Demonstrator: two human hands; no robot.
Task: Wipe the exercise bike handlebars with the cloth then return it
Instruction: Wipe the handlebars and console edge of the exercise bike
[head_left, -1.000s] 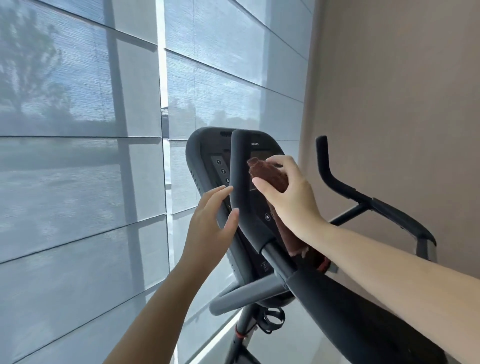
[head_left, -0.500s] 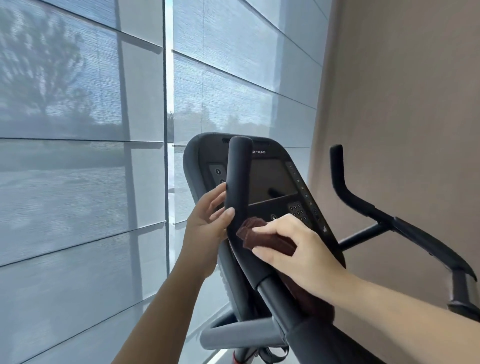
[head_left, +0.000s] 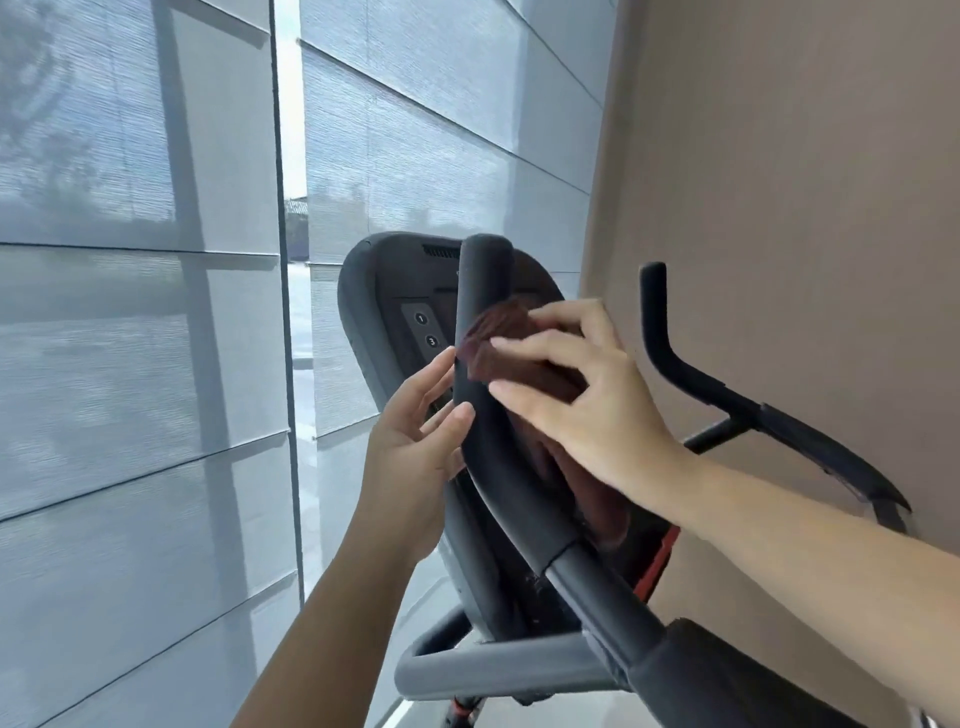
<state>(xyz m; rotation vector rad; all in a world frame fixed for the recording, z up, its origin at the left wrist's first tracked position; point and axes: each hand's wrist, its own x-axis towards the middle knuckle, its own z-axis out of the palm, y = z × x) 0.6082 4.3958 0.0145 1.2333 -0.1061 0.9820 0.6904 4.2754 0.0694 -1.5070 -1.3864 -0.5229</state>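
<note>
Indoors, sheer window blinds (head_left: 145, 364) filled the left and a tan wall (head_left: 779, 208) the right. Between them stood an exercise bike's console (head_left: 395, 312), with the near handlebar (head_left: 480, 332) rising before it. The right hand (head_left: 587, 395) pressed a dark red cloth (head_left: 498, 343) against that bar, fingers clamped on it. The left hand (head_left: 415, 447) rested open-fingered against the bar's other side.
</note>
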